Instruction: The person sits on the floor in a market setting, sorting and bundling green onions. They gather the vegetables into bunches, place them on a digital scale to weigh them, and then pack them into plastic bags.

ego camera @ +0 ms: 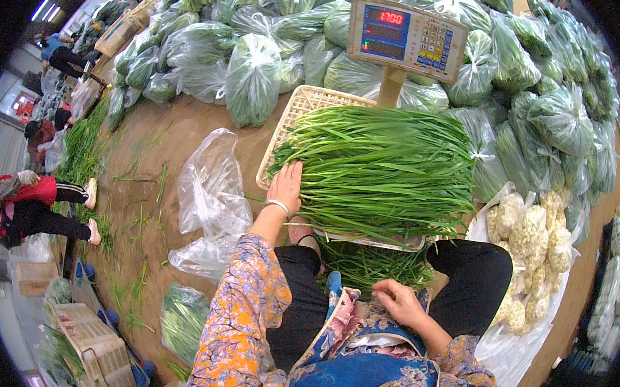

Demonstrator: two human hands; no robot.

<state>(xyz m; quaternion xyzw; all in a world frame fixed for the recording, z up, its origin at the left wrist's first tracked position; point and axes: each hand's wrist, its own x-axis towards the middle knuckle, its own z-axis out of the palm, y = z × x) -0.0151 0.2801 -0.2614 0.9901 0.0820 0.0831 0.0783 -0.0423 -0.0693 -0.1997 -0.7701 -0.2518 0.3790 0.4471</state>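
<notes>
A thick heap of long green garlic chives (pixel 381 171) lies across a cream plastic basket (pixel 281 132), which rests on a weighing scale. The scale's display head (pixel 407 38) stands on a post behind the heap and is lit with red digits. My left hand (pixel 286 186), with a bangle at the wrist, lies flat against the stem ends at the heap's left side. Above my lap hovers my right hand (pixel 402 305), fingers loosely curled, with nothing seen in it. Loose chives (pixel 375 263) lie below the basket, between my knees.
Tied clear bags of greens (pixel 253 76) are piled behind and right. An empty-looking plastic bag (pixel 216 187) lies left of me, near a filled bag (pixel 185 319). Bags of pale cloves (pixel 532 247) sit at right on white sheeting (pixel 520 354). A person (pixel 40 201) is at far left, near a crate (pixel 94 345).
</notes>
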